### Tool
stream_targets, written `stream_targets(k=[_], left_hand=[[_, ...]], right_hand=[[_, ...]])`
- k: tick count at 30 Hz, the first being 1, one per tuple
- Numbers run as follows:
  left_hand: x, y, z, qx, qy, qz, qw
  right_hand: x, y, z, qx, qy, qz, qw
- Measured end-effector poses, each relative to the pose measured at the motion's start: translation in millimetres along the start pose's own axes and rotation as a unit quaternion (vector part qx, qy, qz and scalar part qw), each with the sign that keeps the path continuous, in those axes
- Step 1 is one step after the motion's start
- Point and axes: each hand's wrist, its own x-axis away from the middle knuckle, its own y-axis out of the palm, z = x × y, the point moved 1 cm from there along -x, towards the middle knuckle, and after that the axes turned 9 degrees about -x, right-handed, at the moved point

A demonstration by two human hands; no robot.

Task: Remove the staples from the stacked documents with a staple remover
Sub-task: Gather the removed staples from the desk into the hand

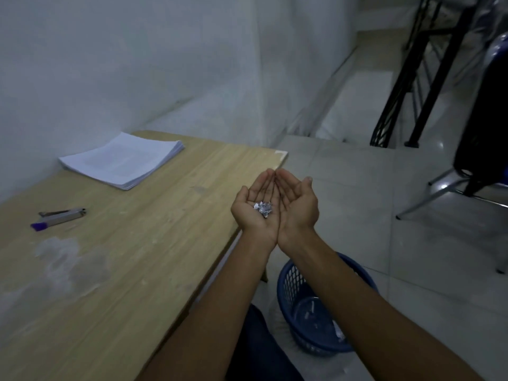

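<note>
Palms up and pressed edge to edge, the left hand (246,213) and right hand (299,207) form one shallow bowl, fingers loosely curved and gripping nothing. In the hollow where they meet sits a small heap of pulled staples (263,209) mixed with paper scraps. The hands hang just off the right edge of the wooden surface (165,229). Below the right forearm, a blue mesh basket (291,281) stands on the tiled floor (357,188). On the surface the staple remover (61,217), silver with a purple tip, lies well to the left, and the stack of documents (123,160) rests farther back near the wall. A metal-legged chair (439,188) is off right.
</note>
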Motion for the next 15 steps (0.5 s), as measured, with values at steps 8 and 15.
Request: stream_targets(k=[8,15], left_hand=[[-14,-4,-65,-0.023,-0.065,0.008,0.998],[-23,-30,-116,-0.045,-0.112,0.031,0.992]], right_hand=[[-20,-52,-32,0.000,-0.022,0.061,0.998],[-33,-106,-36,0.008,-0.024,0.119,0.993]])
